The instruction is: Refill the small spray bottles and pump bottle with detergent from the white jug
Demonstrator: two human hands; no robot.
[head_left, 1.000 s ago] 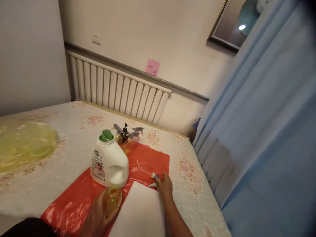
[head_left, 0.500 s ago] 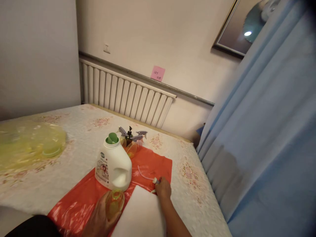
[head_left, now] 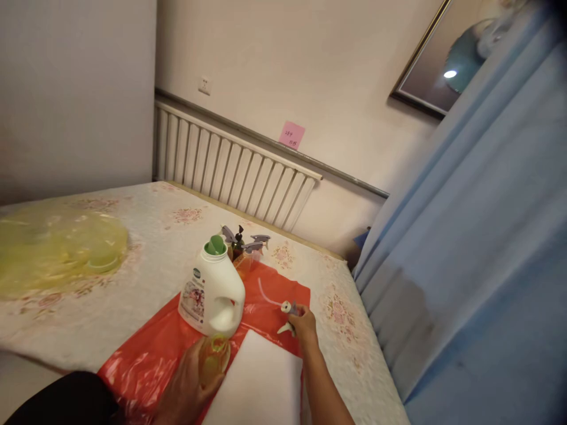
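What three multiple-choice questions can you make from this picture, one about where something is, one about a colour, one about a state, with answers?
1. Where does the white jug stand?
A. on the red sheet
B. on the radiator
C. on the floor

2. What colour is the jug's cap?
A. blue
B. green
C. black

3. How is the spray head with its tube?
A. screwed on a bottle
B. lying untouched
C. off its bottle, in the right hand

Answers: A, red plastic lies under it; B, the cap is green; C, the left hand holds a small yellow bottle with its neck open.

Left hand [head_left: 188, 386] grips yellow bottle [head_left: 212, 357]; right hand [head_left: 305, 323] lifts spray head [head_left: 289, 311].
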